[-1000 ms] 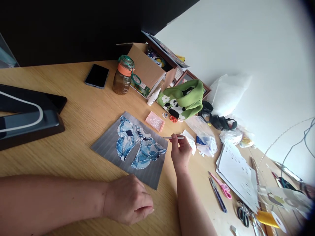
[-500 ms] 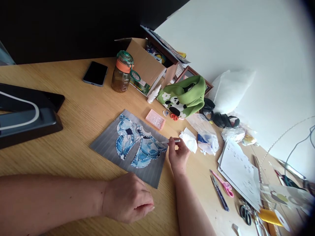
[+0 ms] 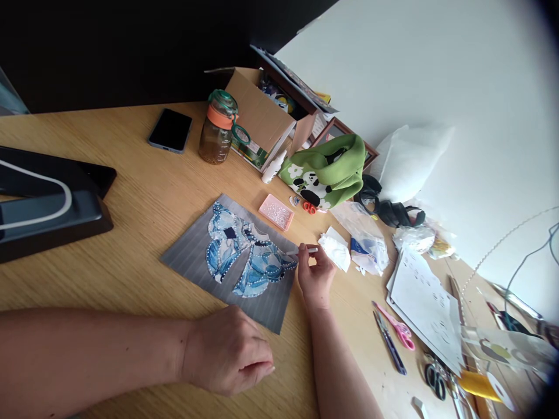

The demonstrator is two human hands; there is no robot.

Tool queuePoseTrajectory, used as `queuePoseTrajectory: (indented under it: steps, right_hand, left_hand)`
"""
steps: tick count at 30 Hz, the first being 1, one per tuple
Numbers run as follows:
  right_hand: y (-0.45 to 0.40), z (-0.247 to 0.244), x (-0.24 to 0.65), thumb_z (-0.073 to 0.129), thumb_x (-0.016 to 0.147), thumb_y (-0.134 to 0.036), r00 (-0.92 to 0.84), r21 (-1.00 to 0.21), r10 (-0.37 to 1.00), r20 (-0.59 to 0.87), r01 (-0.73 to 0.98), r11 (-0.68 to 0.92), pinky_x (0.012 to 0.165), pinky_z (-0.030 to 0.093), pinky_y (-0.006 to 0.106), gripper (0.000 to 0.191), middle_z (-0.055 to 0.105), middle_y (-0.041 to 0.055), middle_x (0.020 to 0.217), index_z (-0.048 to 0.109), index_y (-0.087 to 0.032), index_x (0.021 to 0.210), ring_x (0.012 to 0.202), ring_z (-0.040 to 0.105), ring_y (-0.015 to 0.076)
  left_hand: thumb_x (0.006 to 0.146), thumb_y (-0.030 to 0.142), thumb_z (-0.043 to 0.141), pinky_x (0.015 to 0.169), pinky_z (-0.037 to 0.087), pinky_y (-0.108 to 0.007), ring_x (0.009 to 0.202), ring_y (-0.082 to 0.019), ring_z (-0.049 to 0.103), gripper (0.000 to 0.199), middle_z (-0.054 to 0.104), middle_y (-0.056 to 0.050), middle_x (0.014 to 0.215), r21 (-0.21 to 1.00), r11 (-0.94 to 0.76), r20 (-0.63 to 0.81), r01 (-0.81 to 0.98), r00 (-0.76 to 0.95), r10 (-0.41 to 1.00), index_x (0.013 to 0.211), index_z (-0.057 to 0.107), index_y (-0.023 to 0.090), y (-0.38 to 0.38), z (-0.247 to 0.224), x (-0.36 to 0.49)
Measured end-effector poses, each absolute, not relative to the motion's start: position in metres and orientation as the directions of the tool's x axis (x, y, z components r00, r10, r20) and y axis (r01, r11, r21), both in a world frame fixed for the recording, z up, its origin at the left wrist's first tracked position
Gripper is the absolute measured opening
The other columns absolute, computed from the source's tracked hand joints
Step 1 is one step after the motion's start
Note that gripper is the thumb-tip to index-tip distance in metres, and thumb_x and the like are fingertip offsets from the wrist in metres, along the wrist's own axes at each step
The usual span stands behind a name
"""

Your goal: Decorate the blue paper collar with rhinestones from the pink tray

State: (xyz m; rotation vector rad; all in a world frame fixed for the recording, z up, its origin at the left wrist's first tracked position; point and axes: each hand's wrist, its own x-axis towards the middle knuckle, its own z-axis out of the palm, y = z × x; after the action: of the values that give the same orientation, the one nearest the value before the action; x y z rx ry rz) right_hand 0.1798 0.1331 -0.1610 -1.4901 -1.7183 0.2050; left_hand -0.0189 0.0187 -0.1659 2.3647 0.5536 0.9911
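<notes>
My right hand [image 3: 317, 279] pinches a slim white pen-like stick [image 3: 312, 251] between thumb and fingers. Its tip reaches over the right edge of a blue patterned piece [image 3: 257, 273], shaped like a collar or wings and edged with rows of small white beads. That piece lies on a grey striped sheet [image 3: 187, 256]. Close by the sheet's front edge my left hand [image 3: 231, 352] rests on the table, its fingers curled closed with nothing visible in them. A pink tray [image 3: 276, 212] of tiny clear beads sits just behind the sheet.
Behind stand a drink bottle [image 3: 217, 131], a phone [image 3: 170, 130], a cardboard box [image 3: 257, 110] and a green panda bag [image 3: 327, 171]. To the right lie crumpled tissue [image 3: 335, 247], pink scissors [image 3: 399, 329], a dark-handled cutter [image 3: 390, 343] and papers [image 3: 423, 302].
My right hand and the white stick have shifted very slightly left. My left hand rests in the same place.
</notes>
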Motion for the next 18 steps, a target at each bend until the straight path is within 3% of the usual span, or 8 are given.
queuePoseTrajectory:
  steps: [18]
  right_hand:
    - [0.1328,-0.1605,0.1789,0.054,0.092,-0.044,0.046,-0.605,0.881,0.47,0.744,0.284,0.051,0.044,0.023,0.033,0.065,0.002,0.064,0.058,-0.02,0.07,0.06,0.06,0.0145]
  left_hand:
    - [0.089,0.013,0.053,0.053,0.034,-0.03,0.051,-0.014,0.043,0.027,0.052,0.004,0.056,0.596,-0.783,0.514,0.177,0.665,0.542,0.065,0.041,0.02,0.0188,-0.166,-0.0198]
